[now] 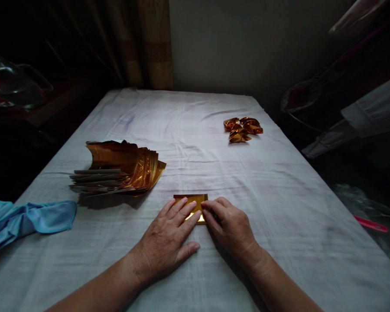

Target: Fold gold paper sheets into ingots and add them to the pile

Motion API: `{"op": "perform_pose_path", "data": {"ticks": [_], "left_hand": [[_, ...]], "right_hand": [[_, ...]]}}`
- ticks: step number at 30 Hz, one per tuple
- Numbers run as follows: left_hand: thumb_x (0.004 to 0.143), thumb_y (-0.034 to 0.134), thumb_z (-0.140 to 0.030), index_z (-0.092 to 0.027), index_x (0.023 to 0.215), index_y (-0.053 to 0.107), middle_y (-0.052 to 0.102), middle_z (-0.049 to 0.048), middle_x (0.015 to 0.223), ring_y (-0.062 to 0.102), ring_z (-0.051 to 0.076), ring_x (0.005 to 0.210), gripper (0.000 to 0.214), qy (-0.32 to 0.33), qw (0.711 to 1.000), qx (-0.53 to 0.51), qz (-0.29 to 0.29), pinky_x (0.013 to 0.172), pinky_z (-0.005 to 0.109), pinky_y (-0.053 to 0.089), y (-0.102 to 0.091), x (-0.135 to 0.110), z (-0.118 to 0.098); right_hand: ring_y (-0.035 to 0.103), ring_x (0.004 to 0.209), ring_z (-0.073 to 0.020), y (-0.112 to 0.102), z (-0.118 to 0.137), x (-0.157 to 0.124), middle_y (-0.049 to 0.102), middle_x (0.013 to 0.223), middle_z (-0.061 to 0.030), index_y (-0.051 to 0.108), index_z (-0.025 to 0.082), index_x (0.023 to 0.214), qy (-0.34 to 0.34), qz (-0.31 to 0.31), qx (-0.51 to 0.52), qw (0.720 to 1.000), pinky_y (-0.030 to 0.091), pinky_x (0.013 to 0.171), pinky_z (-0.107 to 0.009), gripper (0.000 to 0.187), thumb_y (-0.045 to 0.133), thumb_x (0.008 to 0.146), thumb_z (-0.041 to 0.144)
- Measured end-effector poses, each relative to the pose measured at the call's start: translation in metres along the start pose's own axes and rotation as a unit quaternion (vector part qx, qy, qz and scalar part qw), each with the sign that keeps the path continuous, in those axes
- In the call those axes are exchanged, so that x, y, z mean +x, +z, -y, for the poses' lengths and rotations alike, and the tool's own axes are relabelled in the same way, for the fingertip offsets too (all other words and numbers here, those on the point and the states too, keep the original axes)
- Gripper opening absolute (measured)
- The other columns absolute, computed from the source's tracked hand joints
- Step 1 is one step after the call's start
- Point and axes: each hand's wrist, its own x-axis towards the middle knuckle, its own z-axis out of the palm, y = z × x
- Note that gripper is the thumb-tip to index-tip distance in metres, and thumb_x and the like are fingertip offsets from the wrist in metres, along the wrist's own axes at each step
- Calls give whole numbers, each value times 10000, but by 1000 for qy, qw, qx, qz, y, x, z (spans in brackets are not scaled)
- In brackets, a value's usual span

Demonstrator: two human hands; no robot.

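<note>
Shaped foil pieces [242, 131]: clustered far right on the tabletop [279, 208]; I judge these finished.
Foil stack [117, 169]: at left, seemingly unworked.
Foil strip [199, 198]: flat before me, apparently midway.
Left hand [169, 234]: spread flat over the strip.
Right hand [232, 223]: fingertips bunched at its right edge; whether pinching, I cannot tell.

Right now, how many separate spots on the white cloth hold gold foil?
3: the stack at left, the flat piece under the left hand with the right hand at its right edge, and the folded cluster at far right. The hands could hide more.
</note>
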Motion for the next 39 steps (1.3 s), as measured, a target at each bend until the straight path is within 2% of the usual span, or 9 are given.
{"op": "perform_pose_path", "data": {"ticks": [9, 13, 17, 21, 27, 30, 34, 39], "left_hand": [[952, 569, -485, -219, 1499, 394, 447, 87, 1546, 368, 292, 1446, 633, 1, 1000, -11, -1, 1204, 517, 267, 2, 0, 1], [959, 570, -420, -174, 1399, 477, 459, 107, 1536, 356, 278, 1456, 513, 4, 999, -38, -16, 1220, 513, 255, 1, -1, 4], [954, 580, -378, -189, 1327, 518, 470, 106, 1527, 361, 270, 1455, 423, 18, 997, -75, 5, 1215, 516, 276, -3, -2, 14], [970, 563, -371, -224, 1309, 555, 466, 110, 1525, 359, 277, 1458, 370, 40, 995, -93, 14, 1197, 521, 313, -6, -5, 27], [975, 556, -355, -285, 1370, 552, 466, 105, 1521, 379, 297, 1443, 400, 41, 996, -82, 15, 1178, 546, 334, -7, -8, 33], [974, 554, -350, -268, 1356, 573, 492, 114, 1498, 399, 309, 1427, 392, 57, 995, -77, 8, 1172, 547, 340, -8, -8, 35], [973, 549, -354, -253, 1339, 585, 495, 125, 1493, 398, 320, 1426, 381, 77, 994, -70, 12, 1150, 557, 367, -10, -8, 38], [962, 566, -350, -249, 1340, 583, 514, 129, 1474, 422, 321, 1410, 392, 86, 995, -50, 2, 1144, 557, 373, -10, -8, 38]], "right_hand": [[635, 729, -147, -1, 2, 1, 640, 934, -29, 685, 237, 959, 8, 11, -28, 1000, 463, 633, -240, 143, 544, 949, 253], [639, 766, -156, -2, 4, 2, 639, 964, -37, 663, 224, 935, 12, 26, -60, 998, 466, 655, -243, 122, 541, 939, 226], [640, 775, -153, -4, 8, 3, 634, 1001, -40, 655, 222, 943, 25, 46, -87, 995, 457, 663, -242, 117, 538, 939, 232], [631, 761, -151, -7, 19, 4, 624, 1012, -40, 658, 219, 962, 46, 55, -102, 992, 446, 668, -249, 115, 582, 916, 291], [626, 786, -173, -8, 31, 4, 609, 1020, -45, 656, 216, 985, 73, 54, -120, 989, 444, 675, -268, 256, 681, 848, 431], [620, 796, -167, -9, 26, 1, 603, 1050, -49, 648, 213, 1000, 59, 61, -107, 991, 458, 699, -271, 226, 671, 869, 397], [616, 864, -161, -9, 12, -3, 594, 1064, -45, 644, 210, 993, 16, 70, -41, 997, 491, 773, -275, 126, 665, 879, 259], [621, 799, -113, -17, -4, -4, 600, 1086, -33, 665, 215, 1014, -29, 81, 58, 995, 523, 741, -245, 213, 631, 844, 91]]}}
